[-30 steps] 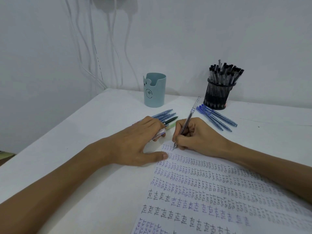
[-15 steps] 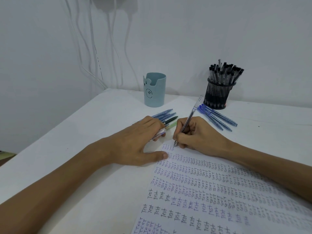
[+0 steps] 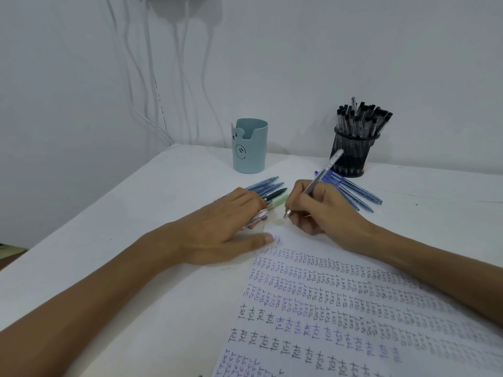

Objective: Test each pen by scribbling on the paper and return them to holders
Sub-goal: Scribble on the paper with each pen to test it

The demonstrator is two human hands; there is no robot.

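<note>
Clear pen (image 3: 324, 171) sits pinched between the right hand's (image 3: 324, 210) fingers (image 3: 297, 203).

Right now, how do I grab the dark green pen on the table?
The dark green pen lies flat between blue pens and a light green pen, its near end hidden by the left hand. Pinch its free far end from above.
</note>
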